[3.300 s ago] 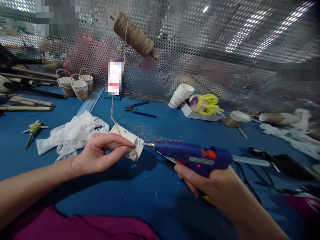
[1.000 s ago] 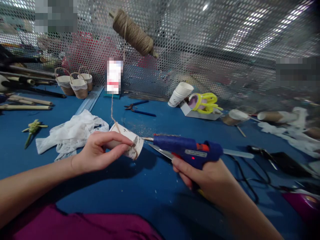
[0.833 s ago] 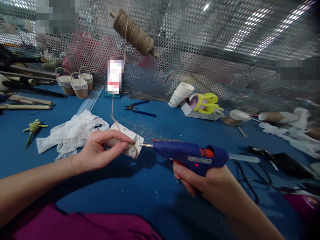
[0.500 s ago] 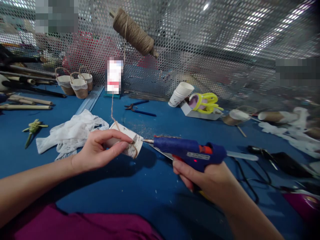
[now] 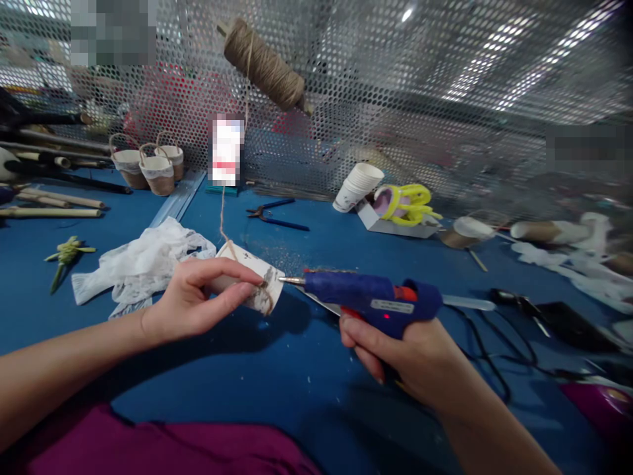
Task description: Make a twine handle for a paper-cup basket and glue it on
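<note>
My left hand (image 5: 205, 297) is closed on a small white paper cup (image 5: 252, 262) with dark printed marks, tilted on its side. A strand of brown twine (image 5: 268, 301) lies around the cup near its edge, pinched under my fingertips. From the cup the twine runs back towards a large twine spool (image 5: 264, 64) on the mesh. My right hand (image 5: 395, 349) grips a blue hot glue gun (image 5: 356, 293) with a lit red light. Its metal nozzle points left, right by the cup's rim; whether they touch I cannot tell. A clear glue stick (image 5: 469, 303) sticks out behind.
White lace (image 5: 148, 260) lies left of the cup, with pliers (image 5: 277, 214) behind it. Twine-wrapped little baskets (image 5: 157, 173) stand at the back left. Stacked paper cups (image 5: 359, 186) and a box with yellow-handled scissors (image 5: 403, 206) sit back right. Black cables (image 5: 489, 349) trail at right.
The glue stick protrudes less from the gun's back, and the gun's body has shifted slightly. My left hand and the cup have hardly moved.
</note>
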`<state>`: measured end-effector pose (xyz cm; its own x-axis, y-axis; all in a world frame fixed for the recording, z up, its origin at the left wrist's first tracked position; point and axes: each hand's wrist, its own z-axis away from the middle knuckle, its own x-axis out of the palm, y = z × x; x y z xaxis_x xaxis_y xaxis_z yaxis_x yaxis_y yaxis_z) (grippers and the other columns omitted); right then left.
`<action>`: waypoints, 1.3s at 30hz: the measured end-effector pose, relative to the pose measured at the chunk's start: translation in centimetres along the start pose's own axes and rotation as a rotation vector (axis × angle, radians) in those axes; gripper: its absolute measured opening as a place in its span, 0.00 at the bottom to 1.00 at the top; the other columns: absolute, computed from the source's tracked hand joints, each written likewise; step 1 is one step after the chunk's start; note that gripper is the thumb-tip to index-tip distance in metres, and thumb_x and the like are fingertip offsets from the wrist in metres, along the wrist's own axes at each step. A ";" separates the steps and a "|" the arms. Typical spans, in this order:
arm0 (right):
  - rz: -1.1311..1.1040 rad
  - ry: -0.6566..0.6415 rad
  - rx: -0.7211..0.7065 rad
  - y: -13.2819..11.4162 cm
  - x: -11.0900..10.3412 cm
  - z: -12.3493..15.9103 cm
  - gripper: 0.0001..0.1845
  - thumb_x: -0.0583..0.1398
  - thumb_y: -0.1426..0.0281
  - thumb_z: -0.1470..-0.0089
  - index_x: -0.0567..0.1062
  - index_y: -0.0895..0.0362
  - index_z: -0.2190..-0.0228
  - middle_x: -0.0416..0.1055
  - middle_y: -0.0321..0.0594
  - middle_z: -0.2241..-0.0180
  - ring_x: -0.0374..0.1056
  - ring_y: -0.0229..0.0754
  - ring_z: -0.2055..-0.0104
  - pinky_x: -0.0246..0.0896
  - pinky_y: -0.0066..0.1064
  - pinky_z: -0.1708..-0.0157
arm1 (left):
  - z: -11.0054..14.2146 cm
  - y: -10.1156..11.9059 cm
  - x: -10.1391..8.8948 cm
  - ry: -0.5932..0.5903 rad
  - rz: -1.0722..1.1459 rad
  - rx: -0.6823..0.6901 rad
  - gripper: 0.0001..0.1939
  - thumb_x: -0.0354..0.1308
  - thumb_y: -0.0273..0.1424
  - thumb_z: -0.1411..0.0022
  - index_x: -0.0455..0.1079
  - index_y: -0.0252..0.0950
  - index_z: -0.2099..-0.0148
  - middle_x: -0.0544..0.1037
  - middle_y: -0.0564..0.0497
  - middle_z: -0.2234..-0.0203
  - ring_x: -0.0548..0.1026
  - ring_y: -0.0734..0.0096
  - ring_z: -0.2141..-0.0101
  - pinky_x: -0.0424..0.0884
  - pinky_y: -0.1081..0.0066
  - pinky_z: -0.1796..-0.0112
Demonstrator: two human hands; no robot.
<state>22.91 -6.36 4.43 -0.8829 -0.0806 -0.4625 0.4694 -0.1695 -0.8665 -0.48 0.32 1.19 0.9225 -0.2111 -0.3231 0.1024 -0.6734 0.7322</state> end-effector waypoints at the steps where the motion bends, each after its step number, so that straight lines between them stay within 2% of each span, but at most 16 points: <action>1: 0.007 -0.001 0.010 -0.1 0.0 0.0 0.16 0.58 0.59 0.52 0.68 0.56 0.83 0.58 0.29 0.92 0.53 0.31 0.88 0.53 0.25 0.84 | 0.0 0.0 0.0 -0.003 0.001 0.005 0.05 0.57 0.22 0.46 0.73 0.31 0.67 0.78 0.52 0.81 0.68 0.84 0.87 0.63 0.86 0.85; 6: -0.028 -0.078 0.006 0.3 -0.2 -0.5 0.17 0.57 0.58 0.51 0.68 0.56 0.82 0.59 0.30 0.92 0.53 0.31 0.89 0.48 0.25 0.87 | 0.2 0.2 0.0 -0.012 0.010 0.042 0.06 0.57 0.20 0.47 0.73 0.31 0.67 0.79 0.51 0.79 0.73 0.82 0.83 0.67 0.87 0.81; 17: -0.135 -0.062 0.024 0.1 -0.1 -0.3 0.16 0.58 0.60 0.50 0.68 0.57 0.82 0.58 0.29 0.93 0.51 0.29 0.90 0.44 0.24 0.88 | 0.2 0.4 0.0 0.010 -0.010 0.070 0.07 0.57 0.20 0.47 0.73 0.34 0.67 0.79 0.52 0.79 0.74 0.80 0.83 0.69 0.85 0.82; 22: -0.136 -0.035 -0.003 0.2 -0.3 -0.4 0.15 0.58 0.59 0.51 0.68 0.57 0.81 0.58 0.28 0.93 0.51 0.29 0.90 0.46 0.23 0.89 | 0.1 0.4 0.0 0.014 -0.021 0.087 0.07 0.56 0.20 0.47 0.73 0.34 0.67 0.80 0.50 0.77 0.74 0.80 0.83 0.69 0.84 0.82; 39: -0.109 -0.006 0.023 -0.2 -0.1 0.1 0.14 0.59 0.59 0.54 0.66 0.55 0.81 0.57 0.28 0.92 0.51 0.31 0.90 0.46 0.26 0.88 | 0.1 0.2 0.0 0.002 -0.043 0.110 0.07 0.57 0.20 0.47 0.72 0.35 0.66 0.78 0.53 0.81 0.73 0.80 0.84 0.68 0.83 0.82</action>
<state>22.88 -6.40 4.68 -0.9286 -0.0662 -0.3650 0.3707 -0.2001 -0.9069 -0.49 0.13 1.32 0.9189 -0.1791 -0.3515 0.1004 -0.7556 0.6473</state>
